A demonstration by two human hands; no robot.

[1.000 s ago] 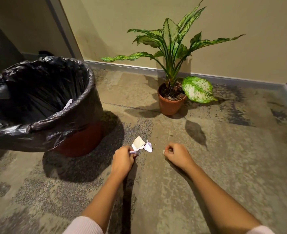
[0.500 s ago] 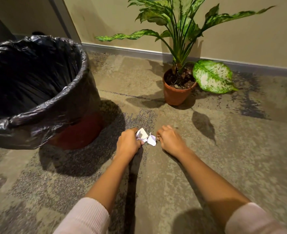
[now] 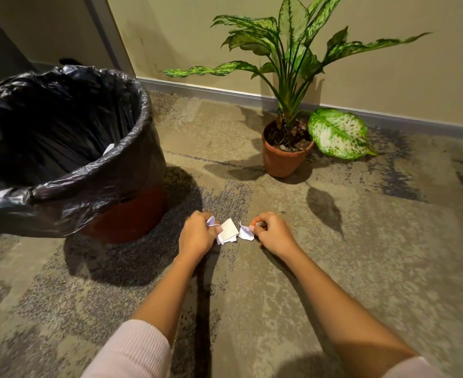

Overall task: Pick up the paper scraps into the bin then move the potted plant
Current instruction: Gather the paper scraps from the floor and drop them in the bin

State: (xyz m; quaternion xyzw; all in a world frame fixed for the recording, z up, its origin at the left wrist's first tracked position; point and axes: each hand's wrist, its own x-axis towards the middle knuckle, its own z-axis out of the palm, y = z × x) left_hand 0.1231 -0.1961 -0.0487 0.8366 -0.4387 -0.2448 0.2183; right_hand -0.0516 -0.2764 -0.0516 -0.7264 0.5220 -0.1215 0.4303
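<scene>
Bin (image 3: 88, 197), black-lined, open-topped. Potted plant (image 3: 282, 159) stands right of the bin, against the wall. Just in front of the bin, left hand (image 3: 196, 236) curls its fingers round a white paper scrap (image 3: 229, 230); right hand (image 3: 274, 236), further from the bin, pinches a smaller scrap (image 3: 246, 232) at its fingertips.

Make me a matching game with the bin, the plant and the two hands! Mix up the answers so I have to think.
Things:
1. bin
2. potted plant
3. left hand
4. right hand

States:
a. pinches the smaller scrap
b. lined with a black bag
c. holds the bigger white scrap
d. stands by the wall

Pairs: 1-b, 2-d, 3-c, 4-a
</scene>
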